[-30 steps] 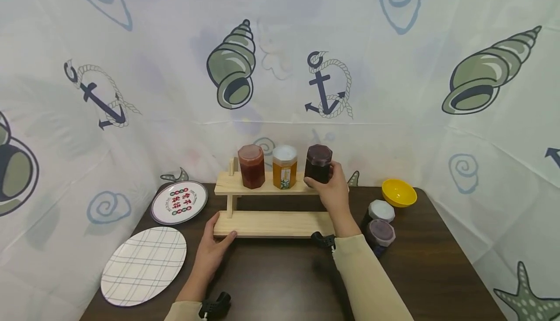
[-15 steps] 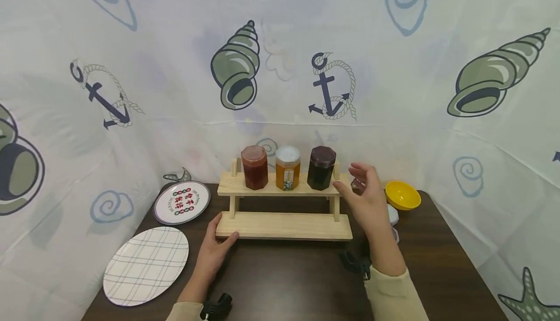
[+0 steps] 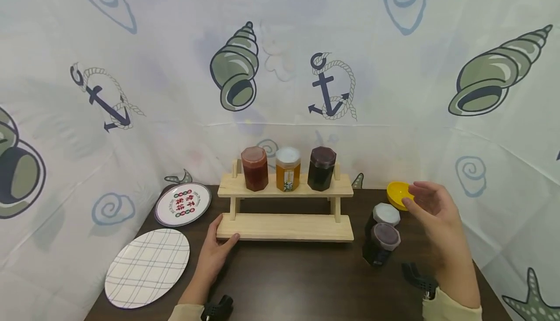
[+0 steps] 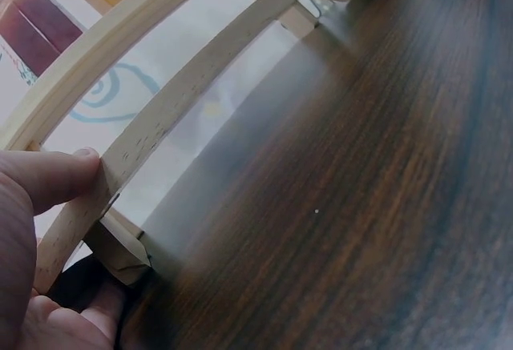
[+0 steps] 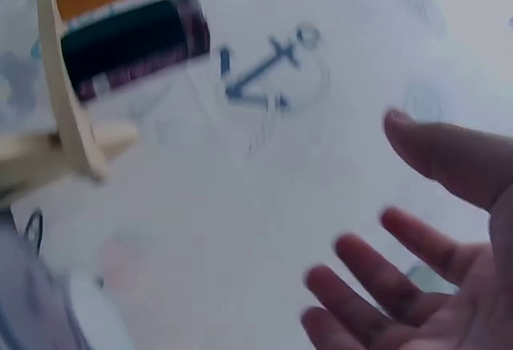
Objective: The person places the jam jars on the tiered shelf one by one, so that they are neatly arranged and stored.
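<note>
A two-tier wooden rack (image 3: 285, 226) stands on the dark table. My left hand (image 3: 213, 250) grips the left end of its lower board; in the left wrist view the thumb (image 4: 68, 175) presses the board's front edge, other fingers lower down. Lined up on the upper board are a red jar (image 3: 255, 170), an amber jar (image 3: 288, 170) with a white lid, and a dark jar (image 3: 321, 170). My right hand (image 3: 442, 223) is in the air at the right, holding nothing, its fingers spread in the right wrist view. It partly covers a yellow bowl (image 3: 397, 194).
Right of the rack stand two more dark jars, a white-lidded jar (image 3: 386, 214) behind a purple-lidded jar (image 3: 381, 244). At the left lie a checked plate (image 3: 147, 267) and a plate with red lettering (image 3: 183, 204). A patterned cloth (image 3: 280, 68) hangs behind the table.
My right hand has let go of the dark jar on the upper board and moved right, past the two jars, over by the yellow bowl. The left hand keeps its place on the rack.
</note>
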Action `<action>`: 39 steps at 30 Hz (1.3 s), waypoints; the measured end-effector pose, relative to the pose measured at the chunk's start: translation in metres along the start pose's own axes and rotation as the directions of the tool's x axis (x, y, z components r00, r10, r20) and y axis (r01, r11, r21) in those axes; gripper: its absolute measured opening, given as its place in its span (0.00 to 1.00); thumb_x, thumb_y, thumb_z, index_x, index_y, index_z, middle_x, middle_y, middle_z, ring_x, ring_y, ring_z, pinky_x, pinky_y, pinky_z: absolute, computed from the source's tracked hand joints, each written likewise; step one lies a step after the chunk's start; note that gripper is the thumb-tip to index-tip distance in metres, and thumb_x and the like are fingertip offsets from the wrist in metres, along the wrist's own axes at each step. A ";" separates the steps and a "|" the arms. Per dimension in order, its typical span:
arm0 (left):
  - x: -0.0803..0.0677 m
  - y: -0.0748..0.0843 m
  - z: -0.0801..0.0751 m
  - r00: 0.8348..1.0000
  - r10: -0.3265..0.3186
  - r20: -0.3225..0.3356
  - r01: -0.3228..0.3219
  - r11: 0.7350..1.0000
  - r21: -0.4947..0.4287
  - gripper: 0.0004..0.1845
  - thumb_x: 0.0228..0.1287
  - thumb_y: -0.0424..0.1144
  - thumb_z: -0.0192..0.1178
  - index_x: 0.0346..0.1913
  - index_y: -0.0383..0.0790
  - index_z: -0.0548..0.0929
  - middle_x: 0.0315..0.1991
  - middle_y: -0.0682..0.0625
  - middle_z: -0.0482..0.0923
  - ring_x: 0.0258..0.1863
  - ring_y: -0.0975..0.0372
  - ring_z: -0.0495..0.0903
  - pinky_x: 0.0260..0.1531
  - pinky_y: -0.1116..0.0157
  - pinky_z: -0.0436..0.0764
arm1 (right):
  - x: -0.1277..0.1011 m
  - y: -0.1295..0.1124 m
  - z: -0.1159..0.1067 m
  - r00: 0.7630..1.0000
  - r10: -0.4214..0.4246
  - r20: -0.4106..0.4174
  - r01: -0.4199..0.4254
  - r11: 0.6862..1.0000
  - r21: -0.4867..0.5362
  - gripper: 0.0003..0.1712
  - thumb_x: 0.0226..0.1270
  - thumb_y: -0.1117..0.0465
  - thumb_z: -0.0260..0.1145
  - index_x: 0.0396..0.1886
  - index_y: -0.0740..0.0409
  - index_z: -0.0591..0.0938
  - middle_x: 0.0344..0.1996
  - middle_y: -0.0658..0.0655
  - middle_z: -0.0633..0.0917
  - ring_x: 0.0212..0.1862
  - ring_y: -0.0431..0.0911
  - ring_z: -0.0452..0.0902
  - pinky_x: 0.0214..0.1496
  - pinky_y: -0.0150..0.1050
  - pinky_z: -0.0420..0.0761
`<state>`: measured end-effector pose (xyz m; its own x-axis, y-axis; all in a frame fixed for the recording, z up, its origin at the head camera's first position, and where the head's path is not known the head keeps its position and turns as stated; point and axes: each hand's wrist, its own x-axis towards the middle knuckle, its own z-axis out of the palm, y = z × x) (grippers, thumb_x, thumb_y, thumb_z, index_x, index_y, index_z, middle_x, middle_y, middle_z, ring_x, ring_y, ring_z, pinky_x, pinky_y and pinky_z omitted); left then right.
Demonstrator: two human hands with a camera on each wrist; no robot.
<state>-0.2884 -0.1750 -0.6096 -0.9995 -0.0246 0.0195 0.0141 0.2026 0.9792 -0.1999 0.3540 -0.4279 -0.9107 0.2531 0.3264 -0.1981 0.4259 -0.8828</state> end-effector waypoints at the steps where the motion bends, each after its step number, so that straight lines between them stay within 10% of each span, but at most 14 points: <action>1: 0.000 0.000 0.000 1.000 -0.002 0.000 0.002 1.000 -0.007 0.51 0.73 0.45 0.74 0.89 0.48 0.53 0.88 0.39 0.53 0.86 0.47 0.57 0.81 0.46 0.62 | 0.002 0.008 -0.004 1.000 0.002 0.013 -0.002 1.000 0.028 0.29 0.78 0.59 0.73 0.74 0.51 0.73 0.59 0.36 0.82 0.63 0.31 0.76 0.60 0.16 0.74; 15: -0.002 0.004 -0.001 1.000 -0.009 0.005 0.009 1.000 0.008 0.51 0.75 0.44 0.72 0.89 0.48 0.51 0.88 0.39 0.51 0.87 0.48 0.55 0.82 0.44 0.60 | 0.015 0.085 -0.023 0.973 0.001 0.233 -0.047 0.980 0.192 0.28 0.81 0.66 0.67 0.75 0.51 0.73 0.62 0.38 0.84 0.62 0.30 0.81 0.59 0.21 0.79; 26: -0.002 0.004 0.000 0.999 -0.028 0.016 0.028 0.999 0.020 0.52 0.74 0.47 0.73 0.89 0.48 0.50 0.89 0.39 0.50 0.87 0.46 0.54 0.82 0.41 0.61 | 0.010 0.051 -0.016 0.973 -0.055 0.225 0.087 0.987 -0.136 0.25 0.78 0.60 0.72 0.70 0.56 0.77 0.58 0.46 0.83 0.53 0.37 0.83 0.52 0.26 0.82; 39: 0.001 0.002 0.000 0.999 -0.042 0.022 0.042 0.999 0.020 0.52 0.75 0.46 0.72 0.90 0.49 0.48 0.89 0.39 0.48 0.87 0.46 0.53 0.83 0.41 0.59 | 0.006 0.039 -0.004 0.840 0.131 0.526 0.037 0.954 -0.297 0.36 0.64 0.52 0.84 0.67 0.53 0.77 0.55 0.62 0.84 0.55 0.54 0.83 0.52 0.47 0.83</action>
<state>-0.2890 -0.1750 -0.6076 -0.9996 -0.0117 -0.0262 -0.0281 0.2213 0.9748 -0.2117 0.3759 -0.4593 -0.9819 -0.1883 -0.0192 -0.1148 0.6733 -0.7304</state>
